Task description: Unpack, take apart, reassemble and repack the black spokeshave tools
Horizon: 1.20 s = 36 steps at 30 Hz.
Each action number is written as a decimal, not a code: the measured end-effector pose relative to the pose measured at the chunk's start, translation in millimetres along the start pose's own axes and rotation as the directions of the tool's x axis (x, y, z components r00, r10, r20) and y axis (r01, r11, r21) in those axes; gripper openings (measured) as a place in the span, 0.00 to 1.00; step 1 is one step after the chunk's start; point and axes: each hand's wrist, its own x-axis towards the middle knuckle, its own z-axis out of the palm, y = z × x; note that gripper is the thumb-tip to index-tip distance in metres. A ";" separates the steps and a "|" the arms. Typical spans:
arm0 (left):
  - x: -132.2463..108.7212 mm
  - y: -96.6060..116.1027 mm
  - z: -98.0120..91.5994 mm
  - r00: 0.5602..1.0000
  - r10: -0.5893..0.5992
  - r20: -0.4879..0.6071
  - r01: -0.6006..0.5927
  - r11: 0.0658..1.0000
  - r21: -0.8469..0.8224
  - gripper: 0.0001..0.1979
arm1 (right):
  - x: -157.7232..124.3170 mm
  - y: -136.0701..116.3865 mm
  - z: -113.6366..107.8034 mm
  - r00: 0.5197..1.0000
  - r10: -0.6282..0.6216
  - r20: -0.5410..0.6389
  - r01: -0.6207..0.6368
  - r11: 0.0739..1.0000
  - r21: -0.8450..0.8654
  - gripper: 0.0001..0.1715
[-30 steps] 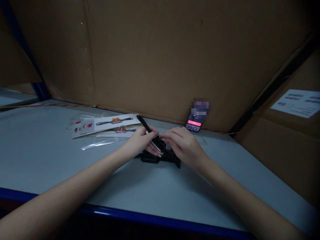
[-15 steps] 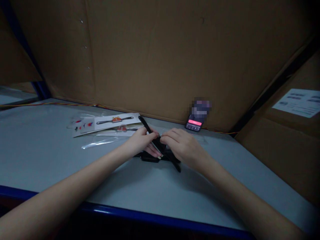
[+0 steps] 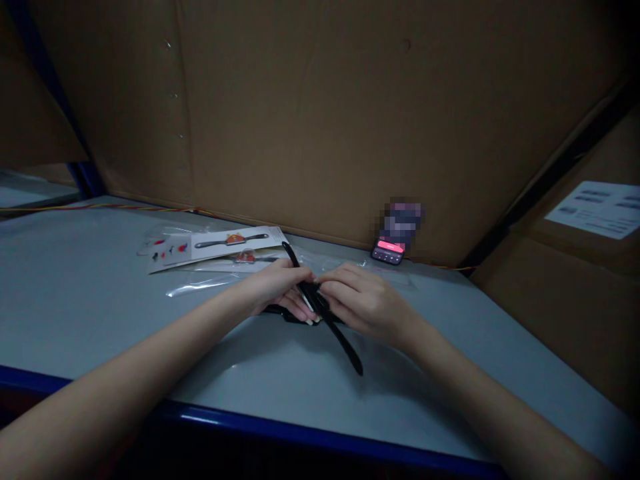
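My left hand (image 3: 278, 290) and my right hand (image 3: 361, 301) meet over the middle of the grey table (image 3: 100, 313). Both are closed on a long black strap (image 3: 325, 313) that runs from behind my fingers toward the near right, its free end hanging just above the table. Under my hands lie more black straps (image 3: 285, 313), mostly hidden. The light is dim and small parts between my fingertips cannot be made out.
Printed cards in clear plastic sleeves (image 3: 215, 245) lie to the left behind my hands. A phone with a lit screen (image 3: 388, 251) leans at the cardboard back wall (image 3: 320, 113). Cardboard boxes (image 3: 565, 287) stand at the right. The table's blue front edge (image 3: 280, 433) runs below my arms.
The strap's free end has swung out and down toward me, showing more length. My hands have sunk a little closer to the table.
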 end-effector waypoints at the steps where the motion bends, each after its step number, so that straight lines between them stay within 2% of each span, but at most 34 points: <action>1: 0.1 0.0 0.2 1.000 0.004 -0.008 -0.004 1.000 0.000 0.06 | 0.1 -0.2 0.6 1.000 0.005 -0.010 -0.005 1.000 0.015 0.09; 4: 0.4 -0.5 0.2 1.000 0.018 -0.008 -0.018 1.000 -0.012 0.06 | 0.0 -1.1 4.8 0.996 0.057 -0.072 -0.049 0.993 0.103 0.09; 7: 0.1 -0.9 0.3 0.999 0.038 -0.002 -0.038 0.999 -0.035 0.07 | -0.1 -2.5 10.3 0.973 0.168 -0.159 -0.125 0.960 0.252 0.11; 10: -1.4 -0.5 1.8 0.997 0.070 -0.025 -0.071 0.996 -0.047 0.06 | 0.9 -3.7 12.7 0.941 0.282 -0.187 -0.202 0.911 0.359 0.14; 12: -2.4 0.2 3.0 0.996 0.087 -0.036 -0.089 0.994 -0.057 0.06 | 2.4 -3.9 11.4 0.931 0.307 -0.199 -0.208 0.893 0.399 0.16; 15: -3.3 1.6 3.7 0.995 0.085 -0.058 -0.089 0.994 -0.063 0.07 | 4.0 -3.0 7.9 0.919 0.326 -0.223 -0.214 0.886 0.413 0.18; 19: -3.8 3.0 4.2 0.995 0.059 -0.083 -0.063 0.997 -0.042 0.09 | 3.1 -1.0 8.4 0.906 0.409 -0.108 -0.367 0.886 0.283 0.10; 22: -3.6 2.8 4.7 0.997 0.057 -0.054 -0.058 0.998 -0.021 0.07 | 1.7 0.0 11.7 0.933 0.358 -0.038 -0.345 0.919 0.190 0.07; 25: -2.2 1.3 3.9 0.999 0.047 -0.027 -0.047 0.999 -0.008 0.05 | 1.5 -0.1 11.6 0.968 0.250 -0.009 -0.249 0.965 0.081 0.09; 28: -0.6 -0.8 1.9 0.999 0.039 -0.031 -0.040 0.999 -0.011 0.06 | 2.1 -1.4 8.1 0.979 0.205 0.005 -0.205 0.979 -0.006 0.10; 36: -1.1 -2.6 2.0 0.997 0.071 -0.017 -0.070 0.997 0.010 0.06 | 2.8 -2.1 9.6 0.966 0.234 -0.112 -0.209 0.958 0.197 0.04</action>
